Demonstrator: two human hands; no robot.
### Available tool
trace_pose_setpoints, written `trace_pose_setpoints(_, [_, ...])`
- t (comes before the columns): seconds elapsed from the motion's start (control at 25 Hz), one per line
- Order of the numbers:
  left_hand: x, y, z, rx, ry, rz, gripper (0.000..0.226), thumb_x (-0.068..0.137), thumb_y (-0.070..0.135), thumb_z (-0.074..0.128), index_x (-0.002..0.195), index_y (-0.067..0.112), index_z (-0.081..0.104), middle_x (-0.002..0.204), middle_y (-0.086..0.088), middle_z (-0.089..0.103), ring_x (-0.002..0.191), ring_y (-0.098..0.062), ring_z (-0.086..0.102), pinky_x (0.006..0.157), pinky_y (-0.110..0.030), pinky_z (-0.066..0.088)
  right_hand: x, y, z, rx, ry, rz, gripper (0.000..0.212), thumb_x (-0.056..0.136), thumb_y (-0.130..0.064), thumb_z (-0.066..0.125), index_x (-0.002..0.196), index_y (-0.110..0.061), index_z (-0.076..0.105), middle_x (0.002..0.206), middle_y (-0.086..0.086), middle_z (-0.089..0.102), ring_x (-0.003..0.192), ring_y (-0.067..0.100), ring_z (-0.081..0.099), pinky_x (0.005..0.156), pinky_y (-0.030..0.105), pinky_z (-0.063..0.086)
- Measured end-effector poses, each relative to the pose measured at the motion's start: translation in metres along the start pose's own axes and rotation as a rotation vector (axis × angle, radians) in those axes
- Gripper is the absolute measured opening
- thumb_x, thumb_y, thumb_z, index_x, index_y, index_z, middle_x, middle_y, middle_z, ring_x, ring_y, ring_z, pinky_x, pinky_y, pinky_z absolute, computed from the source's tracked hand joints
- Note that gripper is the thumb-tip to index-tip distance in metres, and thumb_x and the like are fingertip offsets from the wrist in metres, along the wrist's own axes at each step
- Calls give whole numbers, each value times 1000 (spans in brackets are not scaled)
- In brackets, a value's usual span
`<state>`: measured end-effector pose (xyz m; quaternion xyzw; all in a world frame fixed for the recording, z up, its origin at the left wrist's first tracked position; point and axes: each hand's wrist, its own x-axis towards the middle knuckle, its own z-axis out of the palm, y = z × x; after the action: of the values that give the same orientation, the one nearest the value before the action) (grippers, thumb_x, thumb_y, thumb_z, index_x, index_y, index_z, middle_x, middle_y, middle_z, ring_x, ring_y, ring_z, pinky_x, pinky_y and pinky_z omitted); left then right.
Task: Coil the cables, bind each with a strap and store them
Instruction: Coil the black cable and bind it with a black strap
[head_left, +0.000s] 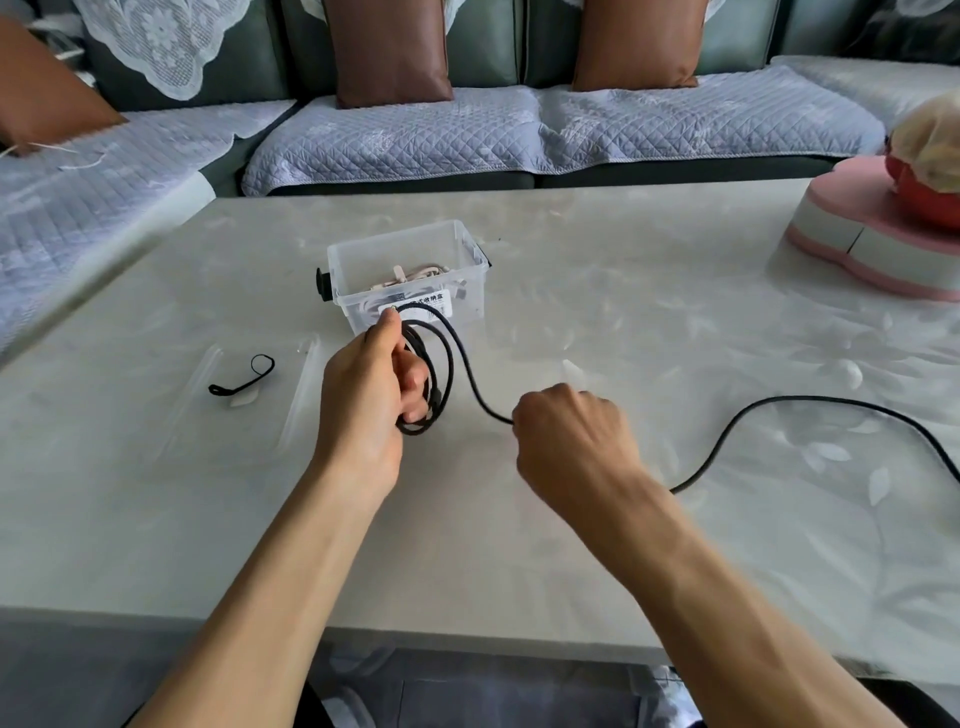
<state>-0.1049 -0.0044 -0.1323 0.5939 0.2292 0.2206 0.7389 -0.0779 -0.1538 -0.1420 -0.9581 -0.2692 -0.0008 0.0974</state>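
My left hand (371, 392) grips a small coil of black cable (451, 364) just in front of the clear plastic storage box (470, 260). My right hand (569, 441) is closed round the same cable a little to the right of the coil. From under that hand the loose cable runs right across the table and off the right edge. A black strap (244, 379) lies on the table left of my left hand. A coiled light-coloured cable (410, 274) sits inside the box.
A clear lid (208, 374) lies flat under the strap. A pink-and-white stand (878, 244) with a red object sits at the table's right back. The pale table (623, 291) ends at a sofa with brown cushions behind.
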Motion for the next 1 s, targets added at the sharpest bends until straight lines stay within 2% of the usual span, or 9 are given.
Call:
trace_pose_setpoints(0.16, [-6,-3,0,366,-195,307,30,105,31,40,79,16,42,72,-2,75,41,-14,31,48,-23,25,-8,-13,0,-41,-52,-371,19,99,-26,46,94,-20,63,85,-3,51,87,30,60,63,31,32])
trace_pose_setpoints(0.24, [-8,-11,0,629,-316,388,29,103,32,46,83,12,47,72,8,73,49,-2,48,55,-20,35,-7,-7,-3,-8,-8,-494,22,98,-36,50,100,-25,69,86,-7,53,87,28,61,62,31,36])
trace_pose_setpoints(0.32, [-9,-17,1,770,-408,374,36,99,35,51,74,11,44,59,14,62,54,-3,51,58,-24,37,-4,6,-5,68,166,-569,16,87,-36,63,86,-25,74,82,-6,64,73,25,63,54,29,39])
trace_pose_setpoints(0.4, [-11,-19,2,723,-492,284,39,98,33,52,70,7,44,54,3,58,53,-16,58,58,-32,41,-3,18,-9,205,337,-523,9,78,-32,70,71,-25,72,67,-8,57,55,19,52,47,25,35])
trace_pose_setpoints(0.48, [-11,-20,5,629,-494,200,38,99,28,53,74,0,46,55,-11,58,49,-22,60,57,-32,43,-2,23,-11,354,352,-430,8,80,-30,73,73,-26,70,63,-9,53,52,10,42,46,26,35])
trace_pose_setpoints(0.64, [-10,-18,5,591,-341,127,39,100,31,49,68,10,44,49,-5,51,46,-17,42,50,-26,33,-5,30,-17,613,104,-236,23,81,-42,75,73,-21,70,56,-9,56,51,9,46,48,16,32])
trace_pose_setpoints(0.76, [-3,-15,1,506,-231,37,41,100,36,47,66,13,47,49,-5,58,55,-20,42,52,-28,30,-7,34,-19,698,46,-228,13,85,-30,73,75,-21,71,59,-9,59,52,8,47,50,14,34])
trace_pose_setpoints(0.88, [-4,-16,0,488,-359,10,36,101,35,47,74,12,50,55,-8,64,63,-24,48,59,-32,36,-5,30,-16,909,134,-190,11,87,-21,71,77,-20,72,66,-3,65,60,19,55,55,29,41])
trace_pose_setpoints(1.0, [-14,-16,7,488,-446,14,34,102,34,45,80,8,52,50,-7,58,54,-22,46,50,-27,33,0,25,-7,937,263,-142,7,87,-24,72,80,-23,73,72,-11,64,66,6,56,60,15,38])
